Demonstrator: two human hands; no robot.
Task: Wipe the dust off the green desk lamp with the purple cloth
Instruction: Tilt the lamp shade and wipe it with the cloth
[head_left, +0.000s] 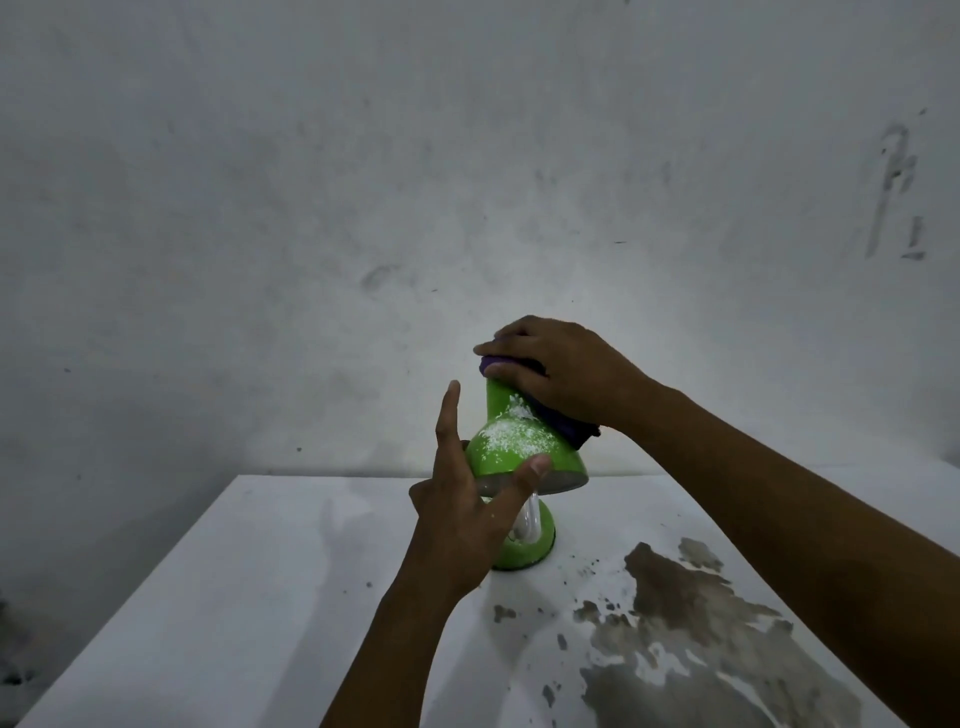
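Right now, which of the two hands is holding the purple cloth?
The right hand, up on the narrow top of the green desk lamp, grips the purple cloth. The left hand only steadies the lamp's shade with spread fingers.

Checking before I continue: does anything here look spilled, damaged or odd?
Yes. White dust still coats the green desk lamp shade, and dark patches mar the white table at right, like worn paint or a spill.

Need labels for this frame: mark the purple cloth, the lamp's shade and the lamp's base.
purple cloth (558, 423): head view, fold hanging below the right hand.
lamp shade (511, 441): head view, dusty green front.
lamp base (524, 553): head view, green foot on the table.
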